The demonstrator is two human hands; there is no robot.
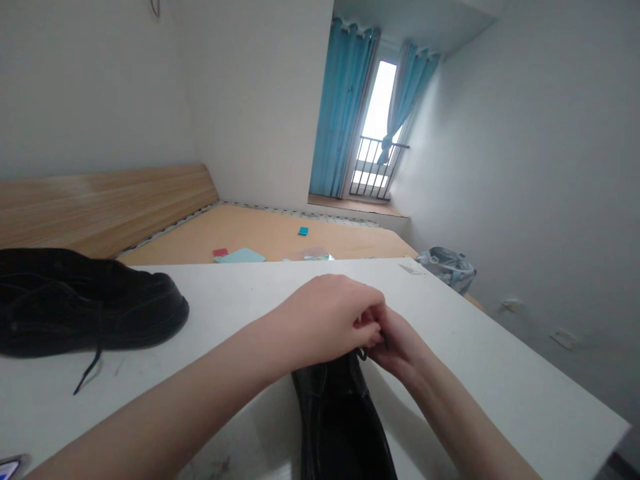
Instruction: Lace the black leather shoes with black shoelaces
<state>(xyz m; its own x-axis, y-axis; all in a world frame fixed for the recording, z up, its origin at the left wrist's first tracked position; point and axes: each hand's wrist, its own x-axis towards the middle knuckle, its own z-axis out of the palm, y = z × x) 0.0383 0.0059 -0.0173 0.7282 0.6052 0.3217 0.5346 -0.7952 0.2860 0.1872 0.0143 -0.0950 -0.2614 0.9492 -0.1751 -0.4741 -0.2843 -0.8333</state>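
Glossy black shoe [311, 407], thin lace [362, 355] in curled fingers [369, 331].

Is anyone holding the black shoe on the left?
No, that shoe lies on the table, while the left hand and right hand are at the other shoe.

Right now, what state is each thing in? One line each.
Left hand: fingers curled at the near shoe's lace, grip partly hidden
Right hand: meeting left hand, fingers mostly hidden
Near black shoe: opening toward the wearer, front covered by hands
Left black shoe: on table, one lace end trailing
Left curtain: hanging straight
Right curtain: gathered, knotted
Window: bright; open or shut unclear
Bin: bag-lined
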